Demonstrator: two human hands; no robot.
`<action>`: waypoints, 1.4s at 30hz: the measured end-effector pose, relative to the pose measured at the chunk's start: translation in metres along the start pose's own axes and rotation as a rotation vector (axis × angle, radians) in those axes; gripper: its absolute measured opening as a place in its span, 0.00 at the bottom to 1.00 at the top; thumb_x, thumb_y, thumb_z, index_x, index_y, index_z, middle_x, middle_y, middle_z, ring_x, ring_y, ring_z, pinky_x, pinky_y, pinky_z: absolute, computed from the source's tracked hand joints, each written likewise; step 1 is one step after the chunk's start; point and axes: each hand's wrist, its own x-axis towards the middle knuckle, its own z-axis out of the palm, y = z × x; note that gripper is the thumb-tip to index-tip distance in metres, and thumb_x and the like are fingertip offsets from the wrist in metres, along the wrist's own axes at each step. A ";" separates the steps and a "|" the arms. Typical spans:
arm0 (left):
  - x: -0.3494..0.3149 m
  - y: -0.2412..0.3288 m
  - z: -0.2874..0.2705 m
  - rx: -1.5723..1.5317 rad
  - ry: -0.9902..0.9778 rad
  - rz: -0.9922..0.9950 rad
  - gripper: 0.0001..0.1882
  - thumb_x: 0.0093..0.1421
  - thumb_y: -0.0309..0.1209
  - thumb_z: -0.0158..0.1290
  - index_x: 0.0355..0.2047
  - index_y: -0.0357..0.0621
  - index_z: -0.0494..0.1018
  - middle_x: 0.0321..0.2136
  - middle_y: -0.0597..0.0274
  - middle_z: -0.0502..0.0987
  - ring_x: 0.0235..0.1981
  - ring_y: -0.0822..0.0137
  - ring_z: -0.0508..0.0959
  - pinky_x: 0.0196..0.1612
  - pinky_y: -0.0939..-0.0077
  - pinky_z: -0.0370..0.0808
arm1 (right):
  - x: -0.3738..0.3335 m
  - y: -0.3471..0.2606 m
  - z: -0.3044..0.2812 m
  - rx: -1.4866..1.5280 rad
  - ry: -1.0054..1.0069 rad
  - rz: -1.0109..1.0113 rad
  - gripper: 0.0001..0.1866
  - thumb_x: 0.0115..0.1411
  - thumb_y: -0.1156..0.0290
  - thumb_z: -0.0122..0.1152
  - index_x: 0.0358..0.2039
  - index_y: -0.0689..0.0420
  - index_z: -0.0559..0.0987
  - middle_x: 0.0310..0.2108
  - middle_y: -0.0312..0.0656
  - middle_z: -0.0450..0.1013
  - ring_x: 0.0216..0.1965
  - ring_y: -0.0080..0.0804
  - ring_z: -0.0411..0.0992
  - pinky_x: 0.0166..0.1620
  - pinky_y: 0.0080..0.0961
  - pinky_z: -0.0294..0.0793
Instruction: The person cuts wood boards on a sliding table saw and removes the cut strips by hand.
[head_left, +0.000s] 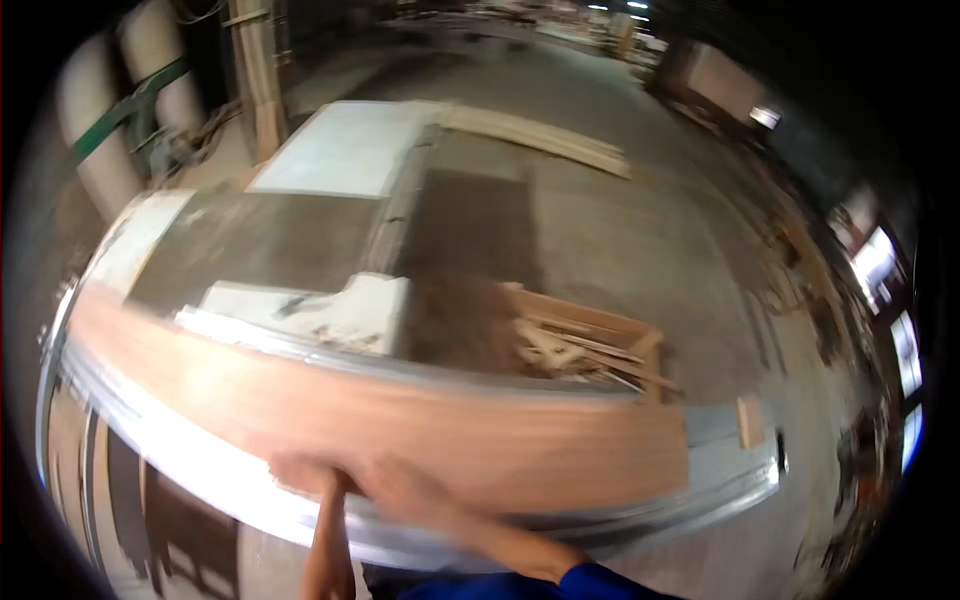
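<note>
A long wood-grained panel (430,420) lies across the metal sliding table (225,490) in front of me. My left hand (305,472) is at the panel's near edge, looking flat, with its fingers toward the left. Close beside it on the right, my right hand (408,490) rests on the panel near the same edge, stretched out and flat. Motion smears both hands, so single fingers do not show. Neither hand seems to grip anything.
Beyond the panel, a white plate (365,310) stands beside a wooden box of offcuts (585,335). A pale board (345,150) and long timber strips (540,140) lie farther off. A small wood block (749,422) sits at right. Dust-collector bags (100,130) stand at far left.
</note>
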 end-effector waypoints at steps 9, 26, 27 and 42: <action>0.064 0.019 0.022 -0.323 0.382 -0.115 0.27 0.68 0.28 0.37 0.65 0.27 0.55 0.65 0.28 0.57 0.69 0.37 0.54 0.74 0.54 0.44 | -0.222 0.073 -0.029 -0.093 -0.041 0.206 0.34 0.60 0.59 0.63 0.62 0.63 0.68 0.63 0.53 0.65 0.68 0.52 0.59 0.69 0.48 0.59; 0.070 -0.031 0.034 -0.519 0.557 -0.110 0.30 0.61 0.34 0.51 0.59 0.25 0.63 0.58 0.33 0.65 0.62 0.38 0.62 0.66 0.49 0.56 | -0.101 0.058 0.021 -0.007 0.100 -0.012 0.23 0.61 0.59 0.63 0.50 0.62 0.79 0.53 0.54 0.75 0.57 0.51 0.72 0.62 0.46 0.69; 0.022 -0.008 0.035 -0.656 0.263 -0.052 0.37 0.64 0.37 0.50 0.66 0.27 0.53 0.66 0.33 0.55 0.68 0.37 0.53 0.71 0.49 0.47 | -0.089 0.060 0.018 -0.101 0.148 -0.121 0.19 0.61 0.61 0.62 0.47 0.61 0.81 0.49 0.54 0.77 0.55 0.49 0.74 0.61 0.44 0.71; 0.059 -0.008 0.016 0.106 0.206 -0.049 0.29 0.67 0.32 0.44 0.66 0.32 0.56 0.68 0.49 0.57 0.68 0.38 0.53 0.70 0.48 0.48 | -0.016 0.032 -0.009 0.158 -0.033 -0.051 0.34 0.61 0.54 0.60 0.62 0.62 0.69 0.65 0.51 0.64 0.68 0.47 0.59 0.70 0.42 0.54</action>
